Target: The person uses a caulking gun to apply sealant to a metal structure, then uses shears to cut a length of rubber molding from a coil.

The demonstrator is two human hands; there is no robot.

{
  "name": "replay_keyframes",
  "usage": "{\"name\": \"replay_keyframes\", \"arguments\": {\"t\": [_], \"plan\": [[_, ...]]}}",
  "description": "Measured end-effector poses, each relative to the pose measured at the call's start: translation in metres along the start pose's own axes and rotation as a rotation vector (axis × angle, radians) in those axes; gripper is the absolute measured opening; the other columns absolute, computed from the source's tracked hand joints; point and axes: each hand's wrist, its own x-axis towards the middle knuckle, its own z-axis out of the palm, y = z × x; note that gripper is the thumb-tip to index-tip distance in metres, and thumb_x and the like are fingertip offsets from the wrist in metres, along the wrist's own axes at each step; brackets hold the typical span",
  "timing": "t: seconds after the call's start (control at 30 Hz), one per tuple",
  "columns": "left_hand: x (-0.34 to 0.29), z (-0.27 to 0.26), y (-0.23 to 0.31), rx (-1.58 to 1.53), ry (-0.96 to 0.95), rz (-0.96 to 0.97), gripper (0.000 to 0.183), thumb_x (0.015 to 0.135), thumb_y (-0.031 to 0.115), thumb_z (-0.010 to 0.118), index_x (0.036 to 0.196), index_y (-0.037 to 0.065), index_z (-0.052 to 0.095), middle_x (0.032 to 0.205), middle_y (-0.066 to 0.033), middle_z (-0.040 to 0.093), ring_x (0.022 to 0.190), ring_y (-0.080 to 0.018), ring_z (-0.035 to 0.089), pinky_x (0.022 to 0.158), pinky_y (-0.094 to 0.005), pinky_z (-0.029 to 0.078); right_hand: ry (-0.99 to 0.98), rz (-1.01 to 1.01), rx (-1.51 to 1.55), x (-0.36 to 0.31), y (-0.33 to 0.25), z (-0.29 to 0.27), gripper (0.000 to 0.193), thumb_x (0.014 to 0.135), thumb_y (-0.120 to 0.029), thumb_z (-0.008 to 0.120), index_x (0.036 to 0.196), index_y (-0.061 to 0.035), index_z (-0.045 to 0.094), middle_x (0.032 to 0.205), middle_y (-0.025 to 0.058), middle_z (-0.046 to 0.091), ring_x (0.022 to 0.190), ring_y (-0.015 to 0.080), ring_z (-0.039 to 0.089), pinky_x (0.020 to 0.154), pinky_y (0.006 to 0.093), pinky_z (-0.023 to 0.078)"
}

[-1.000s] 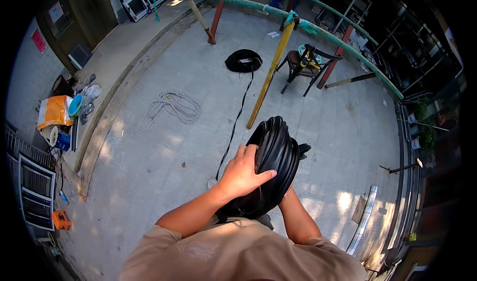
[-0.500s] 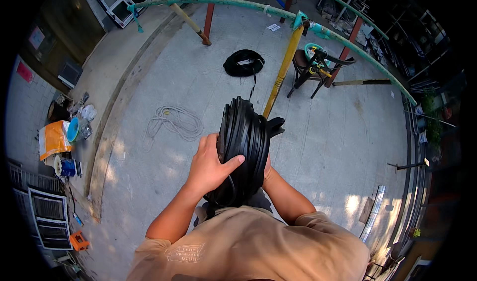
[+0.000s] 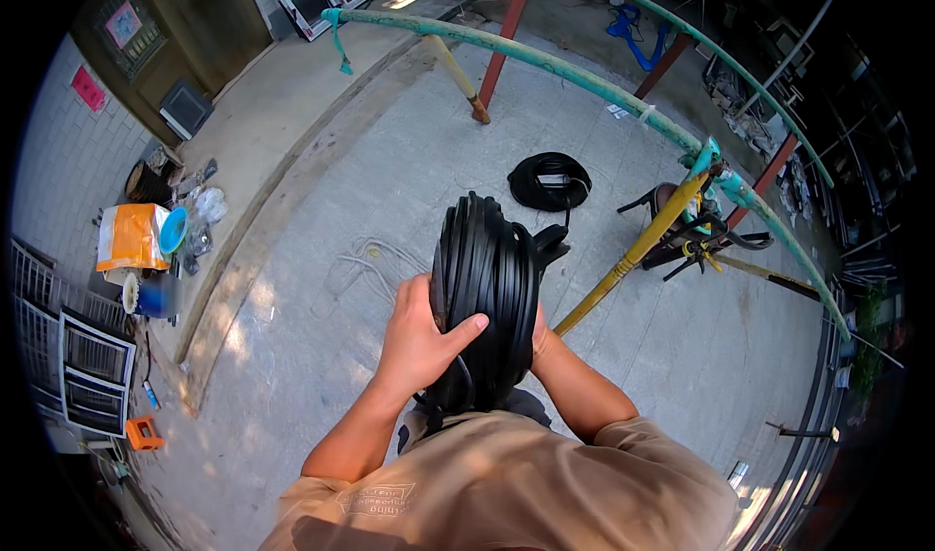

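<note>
A thick bundle of coiled black strip (image 3: 484, 303), rubber-like or cable-like, is held up in front of my body. My left hand (image 3: 419, 335) grips its left side, thumb laid across the front of the windings. On the opposite side my right hand (image 3: 542, 337) holds the bundle, its fingers mostly hidden behind it. A folded end of strip sticks out at the bundle's upper right. Farther off on the floor lies a second black coil (image 3: 526, 190), with a strand running from it toward the held bundle. Loose pale rope (image 3: 362, 265) lies on the floor left of the bundle.
A yellow post (image 3: 633, 259) slants up to a teal pipe (image 3: 545, 59) crossing ahead. A dark chair (image 3: 672, 215) stands behind the post. Along the left are a raised kerb (image 3: 255, 205), an orange-and-white bag (image 3: 131, 237), metal frames (image 3: 95, 366) and an orange stool (image 3: 143, 432).
My view has turned left, so the surroundings shift right in the picture. Both hands keep their hold on the bundle, which stays in front of me.
</note>
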Motion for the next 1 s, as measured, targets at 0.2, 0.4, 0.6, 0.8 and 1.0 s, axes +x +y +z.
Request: {"name": "replay_keyframes", "arguments": {"t": [0.2, 0.4, 0.6, 0.8, 1.0], "plan": [[0.112, -0.042, -0.05, -0.074, -0.019, -0.043, 0.073, 0.079, 0.043, 0.079, 0.127, -0.003, 0.049, 0.117, -0.0238, 0.054, 0.111, -0.0388, 0.054, 0.097, -0.0439, 0.044, 0.062, -0.056, -0.091, 0.116, -0.035, 0.016, 0.059, 0.102, -0.045, 0.036, 0.138, -0.0002, 0.051, 0.137, 0.0187, 0.057, 0.121, 0.0335, 0.057, 0.108, 0.0463, 0.043], [0.22, -0.098, -0.082, -0.067, 0.004, -0.057, 0.07, 0.079, 0.04, 0.079, 0.125, -0.003, 0.049, 0.114, -0.0224, 0.054, 0.107, -0.0388, 0.056, 0.094, -0.044, 0.045, 0.09, 0.022, -0.105, 0.236, -0.065, 0.052, 0.059, 0.102, -0.045, 0.036, 0.136, -0.0001, 0.053, 0.135, 0.0183, 0.058, 0.119, 0.0326, 0.059, 0.106, 0.0464, 0.044], [0.336, -0.15, -0.128, -0.005, 0.128, -0.14, 0.066, 0.077, 0.037, 0.081, 0.122, -0.002, 0.052, 0.112, -0.02, 0.055, 0.107, -0.0387, 0.056, 0.093, -0.0447, 0.046, -0.04, 0.19, -0.11, 0.398, -0.105, 0.06, 0.055, 0.102, -0.043, 0.041, 0.13, 0.0008, 0.057, 0.125, 0.0169, 0.065, 0.11, 0.0298, 0.064, 0.101, 0.044, 0.05], [0.423, -0.213, -0.164, 0.003, 0.336, -0.283, 0.054, 0.079, 0.023, 0.08, 0.12, 0.0, 0.054, 0.112, -0.016, 0.06, 0.106, -0.0274, 0.059, 0.094, -0.0383, 0.045, -0.12, 0.422, -0.021, 0.564, -0.113, 0.085, 0.052, 0.102, -0.04, 0.045, 0.131, 0.0016, 0.057, 0.125, 0.0166, 0.065, 0.11, 0.0284, 0.065, 0.102, 0.0435, 0.049], [0.491, -0.289, -0.217, -0.117, 0.549, -0.337, 0.05, 0.082, 0.017, 0.078, 0.121, -0.001, 0.052, 0.111, -0.0122, 0.063, 0.101, -0.0209, 0.061, 0.092, -0.0344, 0.047, -0.236, 0.712, -0.007, 0.711, -0.101, 0.139, 0.057, 0.1, -0.047, 0.047, 0.13, 0.0008, 0.059, 0.122, 0.0157, 0.066, 0.107, 0.0269, 0.066, 0.1, 0.0424, 0.051]]}}
